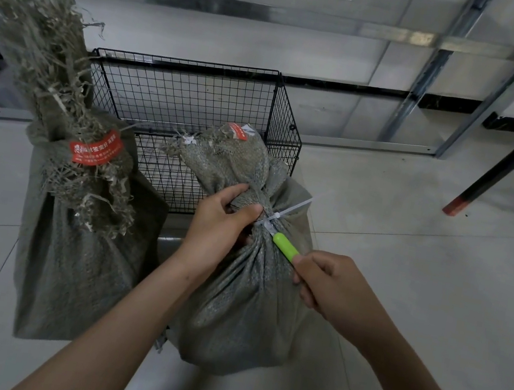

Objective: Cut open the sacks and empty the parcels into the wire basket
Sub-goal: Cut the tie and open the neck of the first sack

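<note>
On the pale tiled floor (423,275), just in front of the black wire mesh basket (197,95), stands the grey-green woven plastic sack (247,303) being opened. Its neck is cinched by a white plastic zip tie (284,215).

Left grip (219,226): fingers and thumb curled tight round the bunched neck just above the tie, thumb tip right beside it.

Right grip (331,290): closed round the back end of a small knife with a lime-green handle (286,246). Blade end is at the tie's lock. Can't tell if the edge is under the band or on top of it.

Step in hand, as I read it: cutting the tie.

To do it well:
- Slip the edge under the band and cut outward, away from the left thumb, which sits very near the blade.
- Pull the neck up taut so the band stands off the cloth.
- Cut the tie only, not the weave, since the parcels hidden inside could get nicked.
- Hold on to the neck as the band snaps so the sack doesn't flop sideways.

A second sack of the same cloth with a red label (74,248) and a frayed top stands to the left, beside the basket, with neither grip on it.
</note>
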